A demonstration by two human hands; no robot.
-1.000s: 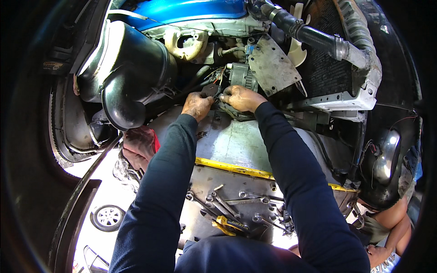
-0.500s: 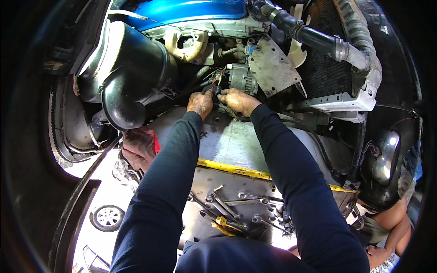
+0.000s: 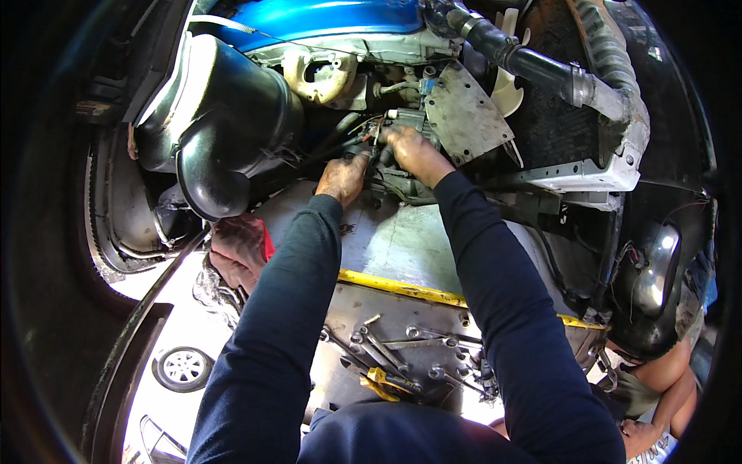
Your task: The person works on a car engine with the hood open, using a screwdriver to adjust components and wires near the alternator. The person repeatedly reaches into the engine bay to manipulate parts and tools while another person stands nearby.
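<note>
Both my arms reach into an engine bay. My left hand (image 3: 342, 179) is closed, its thumb and fingers at a dark part beside a bunch of thin wires (image 3: 376, 130); what it grips is too small to name. My right hand (image 3: 418, 156) lies in front of the finned grey alternator (image 3: 411, 117), covering much of it. Its fingertips are at the wires, bent together and slightly blurred, so what they pinch is unclear. A flat metal plate (image 3: 469, 114) with bolt holes stands right of the alternator.
A black air-cleaner canister (image 3: 232, 100) is at left, a radiator (image 3: 545, 100) and black hose (image 3: 541, 68) at right. Wrenches (image 3: 379, 348) and a yellow-handled tool (image 3: 386, 380) lie near me, below a yellow edge (image 3: 402, 288). Another person's hand (image 3: 640, 435) is at lower right.
My right hand has moved up and away from my left hand, toward the wires by the alternator. My left hand stays in nearly the same place, still closed.
</note>
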